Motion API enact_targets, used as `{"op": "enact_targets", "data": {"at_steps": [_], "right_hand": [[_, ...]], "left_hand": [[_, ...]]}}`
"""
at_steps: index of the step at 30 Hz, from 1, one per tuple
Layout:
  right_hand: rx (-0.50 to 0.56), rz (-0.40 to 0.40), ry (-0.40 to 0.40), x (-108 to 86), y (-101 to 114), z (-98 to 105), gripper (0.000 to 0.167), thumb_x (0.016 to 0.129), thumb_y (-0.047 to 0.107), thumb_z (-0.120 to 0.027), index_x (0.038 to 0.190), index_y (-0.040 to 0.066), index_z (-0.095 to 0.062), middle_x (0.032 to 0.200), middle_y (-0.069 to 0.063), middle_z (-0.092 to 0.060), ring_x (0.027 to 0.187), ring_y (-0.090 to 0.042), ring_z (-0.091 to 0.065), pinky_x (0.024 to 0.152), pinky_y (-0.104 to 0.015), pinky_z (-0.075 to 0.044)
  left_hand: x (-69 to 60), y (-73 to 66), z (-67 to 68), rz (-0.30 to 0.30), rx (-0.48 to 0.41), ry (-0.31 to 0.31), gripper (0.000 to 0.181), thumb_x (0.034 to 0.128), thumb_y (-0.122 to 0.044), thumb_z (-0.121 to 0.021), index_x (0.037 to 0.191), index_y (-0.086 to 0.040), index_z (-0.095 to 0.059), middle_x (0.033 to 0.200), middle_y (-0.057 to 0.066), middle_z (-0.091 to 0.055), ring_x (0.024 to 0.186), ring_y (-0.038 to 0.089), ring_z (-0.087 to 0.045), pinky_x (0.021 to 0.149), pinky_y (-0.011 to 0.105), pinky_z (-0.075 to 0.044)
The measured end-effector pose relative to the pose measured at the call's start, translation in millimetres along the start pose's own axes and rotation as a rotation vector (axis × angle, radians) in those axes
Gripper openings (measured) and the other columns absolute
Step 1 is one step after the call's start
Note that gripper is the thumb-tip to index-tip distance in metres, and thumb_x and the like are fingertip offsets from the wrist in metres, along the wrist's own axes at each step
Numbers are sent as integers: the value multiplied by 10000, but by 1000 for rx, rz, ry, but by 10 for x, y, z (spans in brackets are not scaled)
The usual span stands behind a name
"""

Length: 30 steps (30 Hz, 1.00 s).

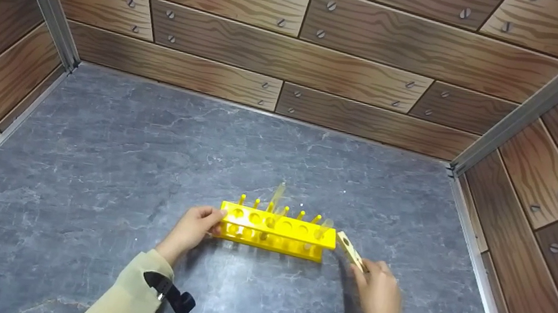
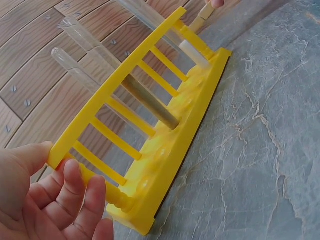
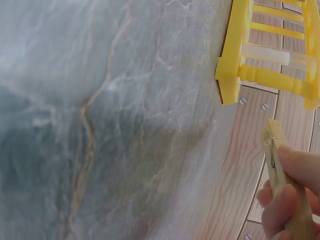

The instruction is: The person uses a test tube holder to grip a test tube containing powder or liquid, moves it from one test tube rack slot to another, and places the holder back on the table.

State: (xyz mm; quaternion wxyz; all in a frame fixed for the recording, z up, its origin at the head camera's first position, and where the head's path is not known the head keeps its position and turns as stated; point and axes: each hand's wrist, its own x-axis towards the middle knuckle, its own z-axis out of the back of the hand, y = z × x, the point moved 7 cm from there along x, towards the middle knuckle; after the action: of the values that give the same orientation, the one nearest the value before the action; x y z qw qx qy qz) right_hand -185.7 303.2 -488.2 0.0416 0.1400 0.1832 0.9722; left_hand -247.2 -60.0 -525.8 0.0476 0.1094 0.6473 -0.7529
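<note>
A yellow test tube rack (image 1: pixel 277 231) stands upright on the grey marbled surface. At its left end, my left hand (image 1: pixel 194 226) pinches the top bar between thumb and fingers. Three clear test tubes are in the rack. The left wrist view shows one tube with brownish contents (image 2: pixel 150 102), a slimmer tube (image 2: pixel 75 67) that looks clear, and a tube with white contents (image 2: pixel 194 54) at the far end. My right hand (image 1: pixel 380 294) holds a wooden test tube clamp (image 1: pixel 351 252), its tip just off the rack's right end.
Wood-patterned panels (image 1: pixel 220 30) enclose the back and sides. Metal strips (image 1: pixel 546 94) run along the corners. The marbled surface (image 1: pixel 112 156) stretches around the rack on all sides.
</note>
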Motion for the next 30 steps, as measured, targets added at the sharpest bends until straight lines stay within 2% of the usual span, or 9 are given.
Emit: {"op": "enact_targets", "data": {"at_steps": [6,18,26,30], "right_hand": [[3,-26,11,-2,7,44,300,852,216,-693,1012,-37,-675,778,-97,-581,565,-182,-553,466,-309,-432],[31,8,-48,0,75,177,276,825,164,-721,974,-64,-679,792,-135,-608,643,-287,-599,550,-395,-483],[6,9,-62,-6,94,251,288,819,186,-728,966,-58,-685,788,-131,-616,620,-264,-618,492,-358,-474],[-10,0,-49,-10,98,266,297,824,191,-722,979,-59,-681,786,-141,-614,542,-215,-573,445,-326,-440]], "left_hand": [[-3,-15,-2,0,-6,0,285,938,-207,-551,756,10,-579,676,46,-555,680,180,-527,629,334,-448],[1,13,0,8,-21,-6,281,934,-205,-560,746,4,-570,678,66,-553,672,194,-534,640,351,-461],[-4,8,-2,11,-26,-9,255,929,-190,-559,807,30,-603,677,63,-566,656,159,-528,639,338,-462],[-3,23,-5,26,-32,-7,255,930,-207,-562,807,14,-599,670,49,-553,647,151,-526,644,346,-461]]}}
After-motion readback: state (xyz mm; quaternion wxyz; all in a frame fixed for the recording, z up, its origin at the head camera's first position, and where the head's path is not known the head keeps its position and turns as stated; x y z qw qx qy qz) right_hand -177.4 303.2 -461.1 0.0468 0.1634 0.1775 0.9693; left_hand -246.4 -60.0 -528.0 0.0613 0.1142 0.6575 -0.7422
